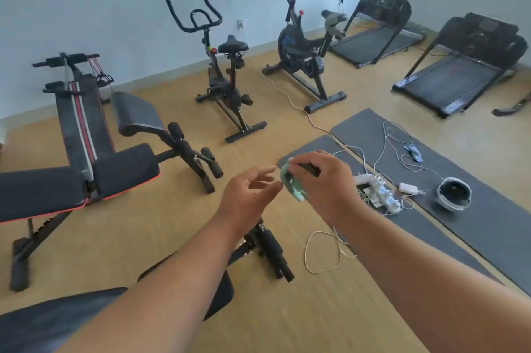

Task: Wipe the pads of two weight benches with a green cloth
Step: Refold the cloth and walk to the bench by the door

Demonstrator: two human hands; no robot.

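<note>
I have both arms stretched out in front of me, raised well above the tan wooden floor [149,237]. My right hand [324,180] has its fingers curled around the small crumpled pale-green cloth [291,184], bunched into a wad with only a bit showing by the fingers. My left hand [250,189] sits just beside it, fingers loosely spread and reaching toward the cloth, gripping nothing.

Neither bench is being touched yet. The black padded weight bench with red edging [57,189] lies to my left, and the nearer black bench pad [43,321] sits low under my left forearm. I judge the wiping of either is not under way at this moment.

What worries me: the cloth is balled up tightly, so if I press it down as it is, only a narrow patch will meet the pad and I'd leave streaks unwiped. If I try to unfold it between the hands, a loose pinch could let it fall to the floor. The white power strip with tangled white cables [382,194] on the dark grey floor mat [488,209] lies close to my right, and a careless step could snag a loop.
</note>
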